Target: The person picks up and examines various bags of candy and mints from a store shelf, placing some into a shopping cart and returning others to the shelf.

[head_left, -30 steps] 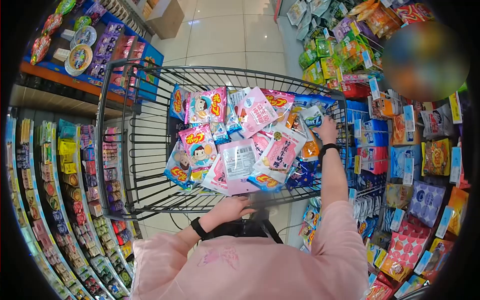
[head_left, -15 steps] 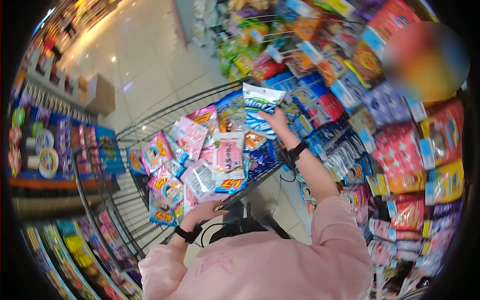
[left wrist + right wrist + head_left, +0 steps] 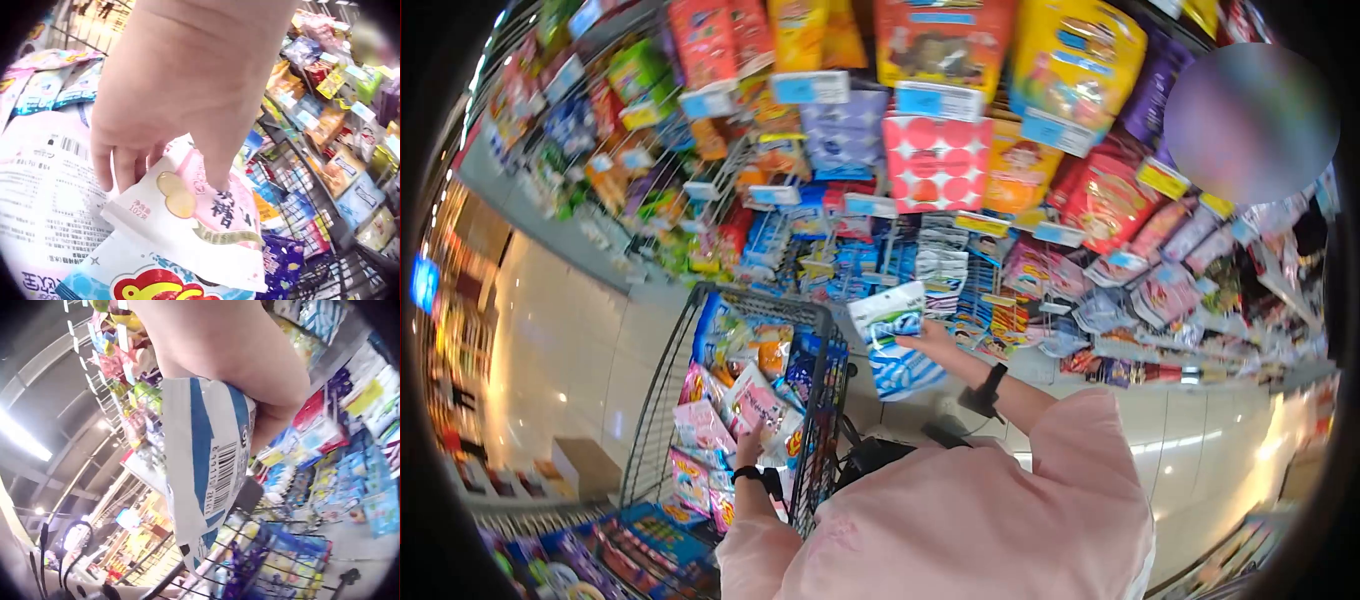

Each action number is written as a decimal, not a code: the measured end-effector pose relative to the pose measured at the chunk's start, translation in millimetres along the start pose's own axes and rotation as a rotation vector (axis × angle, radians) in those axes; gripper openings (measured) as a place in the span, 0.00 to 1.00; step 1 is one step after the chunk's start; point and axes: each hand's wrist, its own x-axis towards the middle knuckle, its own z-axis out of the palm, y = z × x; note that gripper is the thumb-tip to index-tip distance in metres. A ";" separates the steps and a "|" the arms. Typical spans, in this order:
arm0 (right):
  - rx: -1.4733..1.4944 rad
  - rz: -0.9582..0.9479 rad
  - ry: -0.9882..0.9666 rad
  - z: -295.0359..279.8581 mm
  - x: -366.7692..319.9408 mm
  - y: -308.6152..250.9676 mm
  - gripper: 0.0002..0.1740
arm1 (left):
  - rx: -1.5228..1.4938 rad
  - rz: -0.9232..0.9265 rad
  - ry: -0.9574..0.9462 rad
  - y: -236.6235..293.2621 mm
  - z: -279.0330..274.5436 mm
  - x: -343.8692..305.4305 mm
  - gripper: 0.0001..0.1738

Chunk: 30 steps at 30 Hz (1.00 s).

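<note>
Here the right hand [image 3: 937, 347] kept its grip clenched on a blue-and-white mint packet [image 3: 895, 345], fingers curled round one edge so the packet hung upright just outside the shopping cart's rim [image 3: 832, 330], facing the hanging snack display [image 3: 940, 160]. The left hand [image 3: 748, 440] pinched a pink-and-white candy packet [image 3: 194, 219] lying on the cart's heap. Half a second earlier the mint packet was over the load, and the left hand lay nearer the handle.
</note>
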 end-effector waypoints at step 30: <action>0.487 0.253 0.268 -171.9 -98.5 115.6 0.15 | 0.108 0.590 0.794 73.9 18.2 -103.8 0.36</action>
